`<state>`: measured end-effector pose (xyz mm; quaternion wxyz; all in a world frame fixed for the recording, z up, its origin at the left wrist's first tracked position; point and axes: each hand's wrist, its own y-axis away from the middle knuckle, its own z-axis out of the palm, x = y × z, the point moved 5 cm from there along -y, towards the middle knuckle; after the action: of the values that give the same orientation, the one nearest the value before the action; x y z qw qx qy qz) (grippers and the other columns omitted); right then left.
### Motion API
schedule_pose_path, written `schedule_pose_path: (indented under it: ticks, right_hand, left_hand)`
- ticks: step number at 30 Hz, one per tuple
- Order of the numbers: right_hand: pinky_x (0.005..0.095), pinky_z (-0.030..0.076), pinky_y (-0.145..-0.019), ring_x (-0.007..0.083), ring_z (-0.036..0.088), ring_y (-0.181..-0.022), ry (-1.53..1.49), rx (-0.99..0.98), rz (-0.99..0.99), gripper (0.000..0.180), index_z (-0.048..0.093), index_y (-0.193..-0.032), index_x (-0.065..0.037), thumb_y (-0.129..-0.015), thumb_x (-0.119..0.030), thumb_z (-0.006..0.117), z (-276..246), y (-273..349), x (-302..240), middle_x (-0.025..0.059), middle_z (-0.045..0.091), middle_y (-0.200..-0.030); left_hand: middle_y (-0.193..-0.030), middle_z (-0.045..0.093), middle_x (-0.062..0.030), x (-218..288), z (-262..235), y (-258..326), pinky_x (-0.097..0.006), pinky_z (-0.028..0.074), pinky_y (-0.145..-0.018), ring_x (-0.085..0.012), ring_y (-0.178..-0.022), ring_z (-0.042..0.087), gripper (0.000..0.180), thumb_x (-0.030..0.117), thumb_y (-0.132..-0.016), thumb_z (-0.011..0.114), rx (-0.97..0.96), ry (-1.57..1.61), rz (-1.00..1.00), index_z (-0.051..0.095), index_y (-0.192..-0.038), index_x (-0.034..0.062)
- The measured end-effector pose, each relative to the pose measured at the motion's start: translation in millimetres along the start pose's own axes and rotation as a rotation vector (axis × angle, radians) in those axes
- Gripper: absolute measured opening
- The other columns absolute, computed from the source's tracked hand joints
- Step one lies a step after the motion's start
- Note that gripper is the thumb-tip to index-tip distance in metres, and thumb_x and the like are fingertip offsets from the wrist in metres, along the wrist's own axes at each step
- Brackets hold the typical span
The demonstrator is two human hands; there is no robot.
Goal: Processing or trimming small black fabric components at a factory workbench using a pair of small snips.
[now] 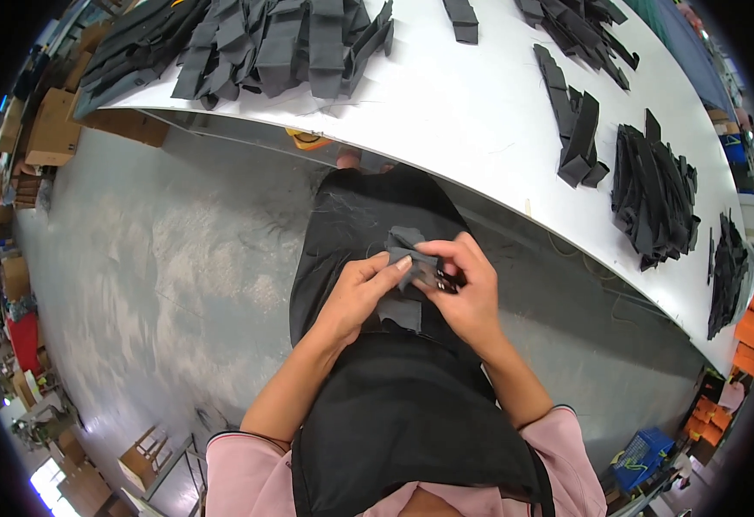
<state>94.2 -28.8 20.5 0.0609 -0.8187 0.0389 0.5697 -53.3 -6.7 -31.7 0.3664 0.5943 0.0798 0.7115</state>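
Observation:
Over my lap, my left hand (361,297) pinches a small folded piece of dark grey fabric (404,246) between thumb and fingers. My right hand (470,289) is closed around small black snips (447,281), which are partly hidden by the fingers. Its thumb and forefinger also meet the right edge of the same fabric. Just below the hands, another grey fabric piece (404,315) lies on my black apron (394,405). Loose threads cling to the dark cloth over my knees.
A white table (454,112) curves ahead and to the right, its edge beyond my knees. Bundles of dark fabric strips (282,47) and further piles (653,189) lie on it. Cardboard boxes (52,129) stand at left; a blue crate (642,458) sits at lower right.

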Motion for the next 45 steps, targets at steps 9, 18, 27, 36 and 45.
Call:
schedule_pose_path:
  ticks: [9, 18, 27, 36, 45]
  right_hand:
    - [0.0197, 0.038, -0.055, 0.0020, 0.048, -0.065, -0.811, -0.182, 0.669, 0.011, 0.057, -0.092, -0.003, -0.088, -0.012, 0.062, 35.9, -15.1, 34.9, -0.0024, 0.056, -0.076]
    - [0.0236, 0.047, -0.060, 0.0109, 0.060, -0.066, 0.103, -0.039, 0.120, 0.027, 0.060, -0.100, -0.005, -0.075, -0.007, 0.072, -13.1, 20.0, -0.4, 0.0041, 0.063, -0.080]
    - [0.0312, 0.043, -0.053, 0.0201, 0.057, -0.061, 0.541, -0.184, -0.264, 0.028, 0.062, -0.096, -0.008, -0.072, -0.015, 0.073, -12.9, 0.8, -23.8, 0.0034, 0.057, -0.073]
    - [0.0198, 0.045, -0.062, 0.0075, 0.057, -0.071, -0.635, -0.126, 0.293, 0.020, 0.060, -0.098, -0.001, -0.079, -0.004, 0.068, -18.0, 17.4, 11.7, 0.0024, 0.063, -0.085]
    - [0.0283, 0.045, -0.052, 0.0182, 0.061, -0.058, 0.281, -0.201, -0.006, 0.021, 0.063, -0.092, -0.005, -0.075, -0.014, 0.071, -14.4, 10.8, -7.2, 0.0067, 0.063, -0.074]
  left_hand:
    - [-0.089, 0.064, -0.0017, -6.6, -2.8, -4.7, -0.022, 0.045, -0.069, -0.0060, -0.077, 0.056, 0.032, 0.029, -0.094, 0.056, 0.002, 0.124, -0.102, 0.064, -0.102, -0.0002]
    - [-0.071, 0.058, 0.0064, 13.0, -10.4, -5.7, -0.017, 0.035, -0.058, 0.0005, -0.064, 0.045, 0.017, 0.019, -0.092, 0.060, 0.231, 0.062, 0.148, 0.063, -0.089, 0.0024]
    - [-0.060, 0.036, 0.0100, 10.3, -12.5, -4.1, -0.022, 0.023, -0.049, -0.0002, -0.059, 0.028, 0.036, 0.021, -0.091, 0.060, 0.206, -0.056, 0.162, 0.044, -0.063, 0.0063]
    - [-0.061, 0.036, 0.0104, 0.7, -18.5, -8.6, -0.021, 0.023, -0.050, -0.0001, -0.059, 0.028, 0.037, 0.023, -0.091, 0.060, 0.253, 0.007, 0.118, 0.044, -0.062, 0.0066]
    - [-0.059, 0.035, 0.0101, 4.0, -18.3, -8.6, -0.022, 0.022, -0.048, -0.0007, -0.057, 0.028, 0.039, 0.024, -0.091, 0.061, 0.301, -0.075, 0.198, 0.042, -0.061, 0.0062]
